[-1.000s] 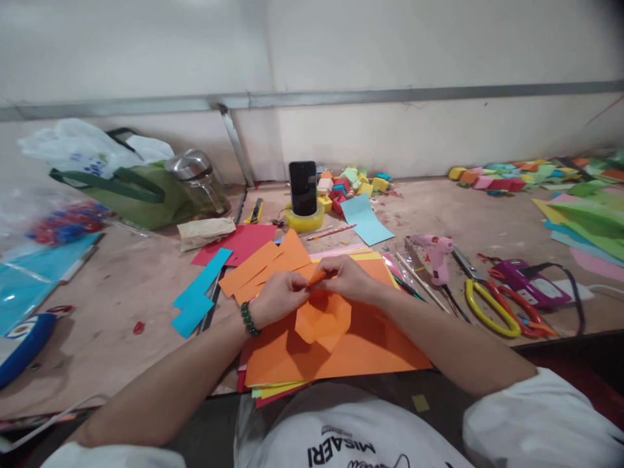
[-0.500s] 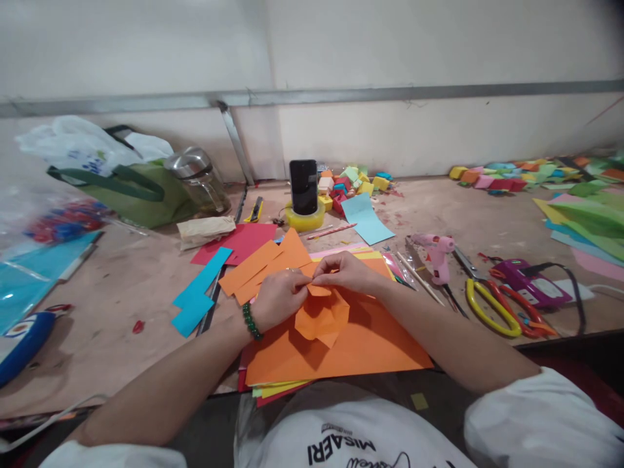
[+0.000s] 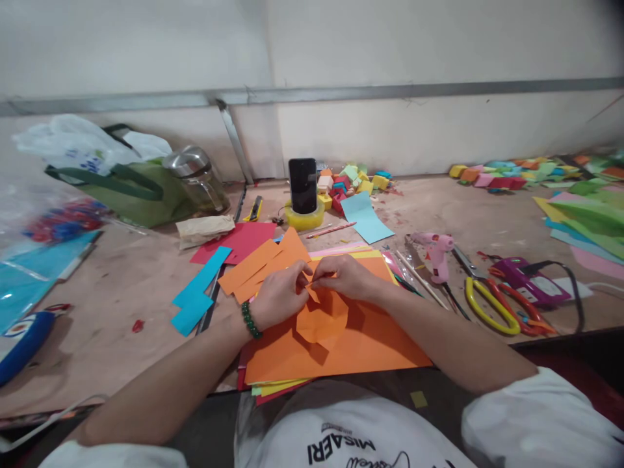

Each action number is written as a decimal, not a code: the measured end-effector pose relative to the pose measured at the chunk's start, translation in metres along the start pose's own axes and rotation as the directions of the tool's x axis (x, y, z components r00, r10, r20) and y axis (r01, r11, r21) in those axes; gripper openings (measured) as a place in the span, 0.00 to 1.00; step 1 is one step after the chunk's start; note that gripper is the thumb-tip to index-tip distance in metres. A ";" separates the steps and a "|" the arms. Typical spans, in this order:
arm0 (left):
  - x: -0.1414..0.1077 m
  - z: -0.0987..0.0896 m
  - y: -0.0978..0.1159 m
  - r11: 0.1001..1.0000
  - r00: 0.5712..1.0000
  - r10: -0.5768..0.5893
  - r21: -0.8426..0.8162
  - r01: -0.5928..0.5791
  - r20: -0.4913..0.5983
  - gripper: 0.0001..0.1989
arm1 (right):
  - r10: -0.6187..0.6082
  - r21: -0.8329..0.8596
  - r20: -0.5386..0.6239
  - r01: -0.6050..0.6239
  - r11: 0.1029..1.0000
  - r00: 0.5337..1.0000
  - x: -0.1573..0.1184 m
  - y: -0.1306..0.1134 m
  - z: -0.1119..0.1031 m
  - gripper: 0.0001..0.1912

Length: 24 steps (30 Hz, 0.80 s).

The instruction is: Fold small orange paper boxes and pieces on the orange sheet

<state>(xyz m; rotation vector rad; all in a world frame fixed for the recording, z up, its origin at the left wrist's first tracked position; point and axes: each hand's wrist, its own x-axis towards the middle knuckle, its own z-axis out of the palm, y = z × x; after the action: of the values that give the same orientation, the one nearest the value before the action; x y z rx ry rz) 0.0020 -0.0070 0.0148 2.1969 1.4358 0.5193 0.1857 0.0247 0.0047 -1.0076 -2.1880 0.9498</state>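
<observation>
Both hands pinch the upper part of a folded orange paper piece (image 3: 322,322), which has curved, petal-like edges. My left hand (image 3: 280,296), with a green bead bracelet (image 3: 250,320) at the wrist, grips it from the left with closed fingers. From the right, my right hand (image 3: 346,276) closes thumb and forefinger on the same piece, close to the left fingertips. Part of the fold is hidden by the fingers. Beneath lies a stack of coloured paper with an orange sheet (image 3: 380,344) on top. Cut orange strips (image 3: 251,266) rest just beyond my left hand.
Blue strips (image 3: 195,312) and red paper (image 3: 251,242) lie left. A phone (image 3: 303,185) stands on a yellow tape roll (image 3: 305,218), beside small paper boxes (image 3: 341,185). A pink glue gun (image 3: 439,257), yellow-handled scissors (image 3: 490,309) and a purple device (image 3: 531,283) sit right.
The fingers have shifted slightly on the orange piece, and its upper flap now looks narrower and more upright between them. My left thumb and forefinger have moved a little apart. The surroundings look unchanged.
</observation>
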 end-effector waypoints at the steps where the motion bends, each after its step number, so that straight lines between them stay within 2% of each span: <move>1: 0.000 -0.001 -0.001 1.000 1.000 0.006 -0.015 -0.006 0.014 0.18 | -0.008 -0.023 0.005 0.008 1.000 1.000 0.000 0.000 0.000 0.04; 8: 0.003 -0.003 -0.004 0.999 0.998 0.021 0.040 -0.023 0.051 0.10 | -0.057 -0.248 0.041 0.065 0.967 0.998 0.000 0.000 -0.002 0.05; 12: 0.001 0.001 -0.004 0.995 0.998 0.067 0.067 -0.069 0.020 0.13 | -0.087 -0.442 0.063 0.106 0.891 0.994 -0.002 -0.005 0.000 0.04; 16: -0.002 0.005 -0.003 0.992 0.995 0.083 0.095 -0.079 -0.047 0.12 | -0.005 -0.600 0.104 0.066 0.797 0.995 -0.006 -0.012 0.002 0.06; 18: -0.002 0.006 -0.002 0.998 0.996 0.060 -0.003 -0.060 -0.060 0.10 | 0.046 -0.635 0.101 0.028 0.772 0.994 -0.007 -0.014 0.001 0.08; 19: -0.002 0.006 -0.002 0.995 0.998 0.041 -0.092 -0.045 -0.047 0.12 | 0.058 -0.631 0.078 0.004 0.776 0.995 -0.007 -0.015 0.001 0.08; 21: -0.001 0.004 -0.001 0.951 1.000 0.007 -0.309 0.002 0.030 0.23 | 0.053 -0.578 0.000 -0.043 0.815 0.999 -0.007 -0.014 -0.001 0.07; 24: 0.000 0.003 -0.003 0.794 0.984 -0.008 -0.597 0.116 0.180 0.39 | 0.032 -0.450 -0.107 -0.077 0.890 0.994 -0.006 -0.011 -0.003 0.06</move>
<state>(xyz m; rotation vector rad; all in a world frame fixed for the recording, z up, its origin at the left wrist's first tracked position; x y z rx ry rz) 0.0016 -0.0064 0.0103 1.6249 1.0509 0.6461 0.1868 0.0159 0.0145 -1.3008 -2.3613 0.3978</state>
